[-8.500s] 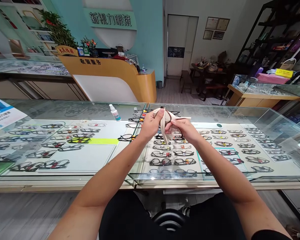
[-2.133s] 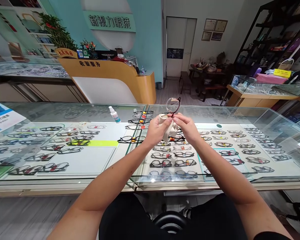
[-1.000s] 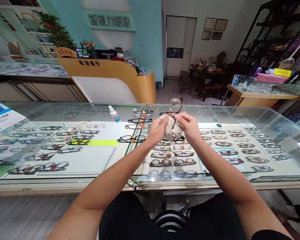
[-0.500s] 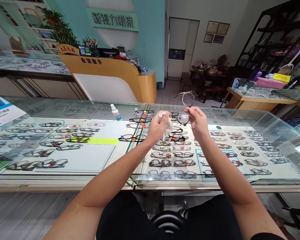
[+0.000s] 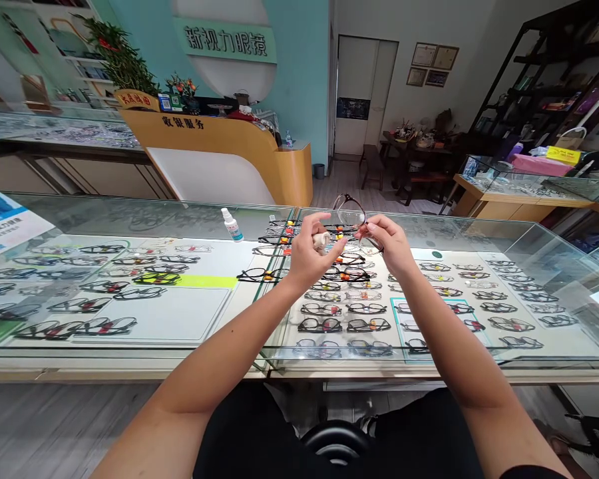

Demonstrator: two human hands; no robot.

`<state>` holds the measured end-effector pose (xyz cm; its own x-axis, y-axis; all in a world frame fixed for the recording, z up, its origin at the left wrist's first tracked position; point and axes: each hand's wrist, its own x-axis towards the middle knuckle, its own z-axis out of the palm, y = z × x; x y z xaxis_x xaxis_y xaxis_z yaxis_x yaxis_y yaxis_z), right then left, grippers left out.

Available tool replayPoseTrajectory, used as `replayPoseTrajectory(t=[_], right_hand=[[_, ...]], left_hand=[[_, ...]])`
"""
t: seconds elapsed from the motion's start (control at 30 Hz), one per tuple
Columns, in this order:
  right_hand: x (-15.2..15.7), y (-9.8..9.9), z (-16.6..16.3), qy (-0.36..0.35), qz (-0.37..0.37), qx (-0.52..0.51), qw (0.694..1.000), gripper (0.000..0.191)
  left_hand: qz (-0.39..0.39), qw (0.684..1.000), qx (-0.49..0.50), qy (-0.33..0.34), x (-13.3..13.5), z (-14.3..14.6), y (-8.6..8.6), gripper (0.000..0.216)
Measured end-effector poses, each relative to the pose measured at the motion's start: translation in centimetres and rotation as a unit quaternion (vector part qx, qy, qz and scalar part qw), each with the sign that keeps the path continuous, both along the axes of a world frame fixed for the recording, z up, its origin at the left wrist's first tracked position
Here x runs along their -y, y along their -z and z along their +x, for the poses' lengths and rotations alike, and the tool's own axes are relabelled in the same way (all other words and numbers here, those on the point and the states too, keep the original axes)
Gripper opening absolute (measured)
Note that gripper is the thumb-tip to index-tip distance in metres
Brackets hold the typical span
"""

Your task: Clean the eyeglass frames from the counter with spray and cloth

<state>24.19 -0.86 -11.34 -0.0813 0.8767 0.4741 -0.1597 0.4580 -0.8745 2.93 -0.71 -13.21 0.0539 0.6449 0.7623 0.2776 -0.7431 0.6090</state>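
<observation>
A pair of dark-rimmed eyeglasses [image 5: 351, 211] is held above the glass counter by my right hand [image 5: 393, 245], thumb and fingers pinching it near the middle. One round lens stands up on the far side; the other is lower, partly behind the fingers. My left hand [image 5: 310, 258] keeps a bunched whitish cloth [image 5: 321, 241] in its curled fingers. Its thumb and forefinger are spread toward the eyeglasses; whether they touch the frame I cannot tell. Below both hands, several eyeglasses with small coloured tags lie in rows.
A white spray bottle [image 5: 232, 225] stands on the glass display counter [image 5: 274, 362], left of my hands. Near it, several black frames [image 5: 263, 274] sit around the counter's glass seam. Beyond are a wooden cashier desk [image 5: 219, 136] and another showcase [image 5: 519, 186] at right.
The eyeglasses have tilted and swung left toward my left hand. My left thumb and forefinger have spread apart, and the cloth's hanging end is now gathered into the palm.
</observation>
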Motion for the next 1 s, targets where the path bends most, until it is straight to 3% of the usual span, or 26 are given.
replayPoseTrajectory(t=[0.1, 0.2, 0.53, 0.7, 0.8, 0.9, 1.0], right_hand=[[0.1, -0.2, 0.3, -0.026, 0.010, 0.031, 0.999, 0.030], [0.3, -0.3, 0.4, -0.040, 0.011, 0.058, 0.997, 0.029], [0.7, -0.8, 0.5, -0.032, 0.032, 0.094, 0.995, 0.028], [1.6, -1.1, 0.6, 0.053, 0.117, 0.084, 0.988, 0.029], [2.4, -1.4, 0.7, 0.139, 0.219, 0.095, 0.961, 0.045], [3.0, -2.9, 0.7, 0.225, 0.286, 0.175, 0.915, 0.063], [3.2, -5.7, 0.2, 0.281, 0.321, 0.229, 0.875, 0.072]], left_hand=[[0.096, 0.993, -0.034, -0.066, -1.0, -0.5, 0.3, 0.081], [0.162, 0.981, -0.057, -0.091, -2.0, -0.8, 0.6, 0.092], [0.197, 0.971, -0.084, -0.106, -2.1, -1.1, 0.3, 0.081], [0.224, 0.966, -0.051, -0.119, -2.0, -1.3, -0.3, 0.082], [0.218, 0.965, -0.019, -0.142, -1.7, -1.6, -1.4, 0.086], [0.208, 0.965, 0.014, -0.158, -1.5, -1.9, -3.6, 0.086], [0.234, 0.959, 0.043, -0.156, -1.7, -2.0, -6.6, 0.084]])
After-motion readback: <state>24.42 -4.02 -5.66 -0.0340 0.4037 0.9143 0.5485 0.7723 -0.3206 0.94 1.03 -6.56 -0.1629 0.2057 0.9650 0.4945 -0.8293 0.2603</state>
